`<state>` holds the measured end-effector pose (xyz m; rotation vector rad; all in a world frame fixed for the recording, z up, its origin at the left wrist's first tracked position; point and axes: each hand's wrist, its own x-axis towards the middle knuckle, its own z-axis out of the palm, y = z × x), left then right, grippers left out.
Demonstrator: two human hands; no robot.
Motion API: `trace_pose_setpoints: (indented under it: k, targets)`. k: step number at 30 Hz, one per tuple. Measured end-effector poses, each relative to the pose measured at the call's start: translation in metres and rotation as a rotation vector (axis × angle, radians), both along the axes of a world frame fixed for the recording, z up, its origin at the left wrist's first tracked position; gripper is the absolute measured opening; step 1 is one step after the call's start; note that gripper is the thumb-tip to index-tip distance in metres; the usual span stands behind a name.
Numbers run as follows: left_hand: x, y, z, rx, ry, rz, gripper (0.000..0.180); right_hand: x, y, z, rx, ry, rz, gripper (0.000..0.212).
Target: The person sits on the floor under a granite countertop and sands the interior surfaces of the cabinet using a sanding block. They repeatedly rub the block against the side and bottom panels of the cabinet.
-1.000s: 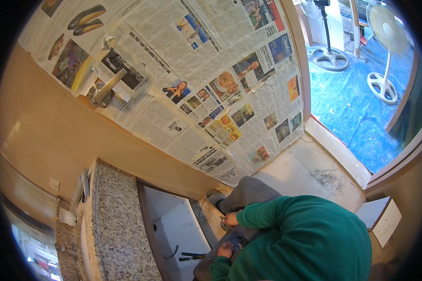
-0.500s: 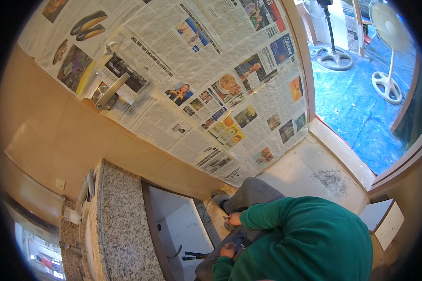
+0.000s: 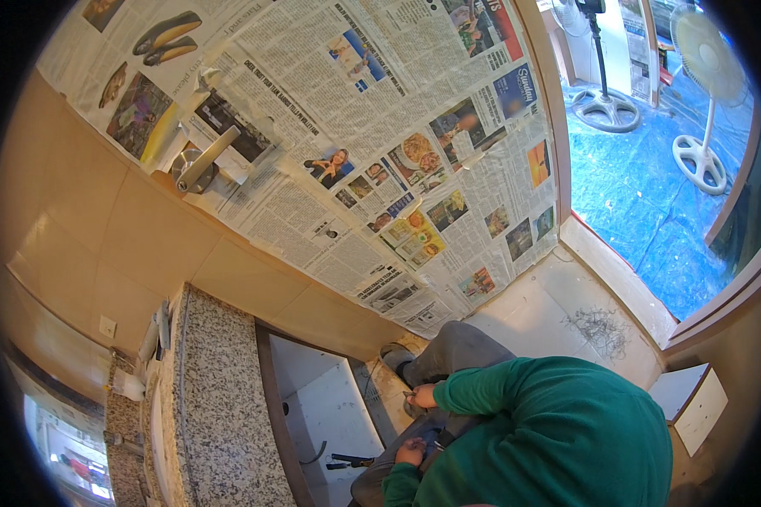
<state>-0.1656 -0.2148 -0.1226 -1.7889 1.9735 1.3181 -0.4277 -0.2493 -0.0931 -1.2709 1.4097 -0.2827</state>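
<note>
I sit low with my knees bent in grey trousers [image 3: 473, 342], my arms in green sleeves [image 3: 490, 384] reaching left. My right hand [image 3: 424, 395] is above the shin, its fingers closed around something small and dark at the tips that I cannot make out. Lower down, my left hand [image 3: 412, 451] rests by the thigh with curled fingers; what it holds, if anything, is too small to name. A black two-handled tool [image 3: 351, 461] lies to the left on the white cabinet panel [image 3: 347, 414], near a curved dark strip [image 3: 315, 453]. One sandal [image 3: 395, 356] shows beyond my hands.
A door covered with newspaper [image 3: 330, 110] with a metal lever handle [image 3: 205, 162] stands ahead. Left is a speckled granite counter [image 3: 220, 389]. Past the doorway, blue sheeting [image 3: 626, 203] carries fans [image 3: 707, 59]. Tangled wire [image 3: 600, 329] and a white box [image 3: 693, 404] lie right.
The view has shifted slightly, so the door and fans sit a little lower and farther right. Both hands keep nearly the same place and grip.
</note>
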Motion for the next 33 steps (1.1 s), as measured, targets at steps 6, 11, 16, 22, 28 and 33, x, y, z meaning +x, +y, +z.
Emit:
trace_pose_setpoints:
  k: [6, 11, 16, 22, 28, 33]
  targets:
    - [0.000, 0.001, 0.002, -0.010, -0.048, -0.019, 0.046, 0.004, 0.000, -0.010, -0.102, 0.019, -0.041, 0.068]
    - [0.005, -0.002, -0.007, -0.004, 0.039, -0.010, 0.046, 0.011, -0.003, -0.034, -0.171, 0.024, -0.103, 0.064]
    - [-0.001, 0.003, 0.006, 0.000, -0.022, -0.029, 0.046, 0.016, -0.019, -0.059, -0.250, 0.044, 0.048, 0.064]
    - [-0.008, 0.008, 0.021, 0.040, 0.024, 0.045, 0.046, 0.014, -0.016, -0.052, -0.156, 0.029, -0.007, 0.065]
    - [-0.003, 0.002, 0.009, -0.034, -0.039, -0.026, 0.045, 0.011, -0.004, -0.028, -0.124, 0.009, -0.093, 0.065]
    - [-0.005, 0.005, 0.013, -0.023, 0.014, -0.004, 0.044, 0.008, -0.001, -0.018, -0.135, 0.001, -0.094, 0.067]
